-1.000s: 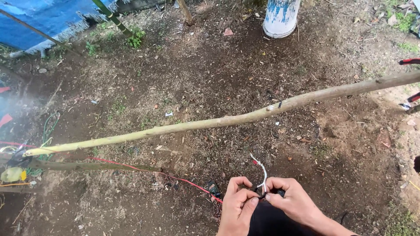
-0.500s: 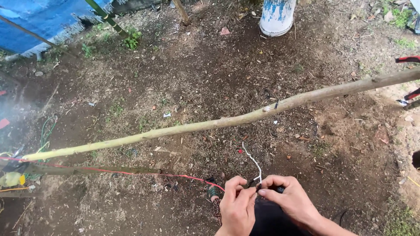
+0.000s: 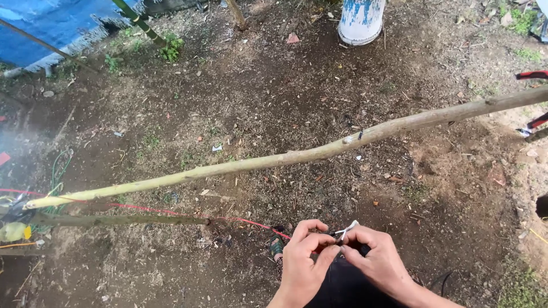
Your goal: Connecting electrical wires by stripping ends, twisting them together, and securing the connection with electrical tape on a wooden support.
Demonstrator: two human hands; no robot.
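My left hand [image 3: 303,258] and my right hand [image 3: 378,259] meet at the bottom middle of the head view, fingertips pinched together on a short white wire end [image 3: 346,230] that sticks up between them. A thin red wire [image 3: 171,213] runs along the dirt from the far left toward my hands. A small dark piece sits under my fingers, mostly hidden. A long pale peeled wooden pole [image 3: 297,157] lies across the ground just beyond my hands.
A blue tarp [image 3: 51,25] covers the top left. A white and blue painted post base [image 3: 361,20] stands at top centre. Green wire and yellow parts [image 3: 17,231] lie at the left edge. Red-handled tools [image 3: 534,75] lie at right, near a hole [image 3: 542,206].
The white wire end stood up long and curved before; now it is bent short and low between my fingertips. My hands have stayed in about the same place.
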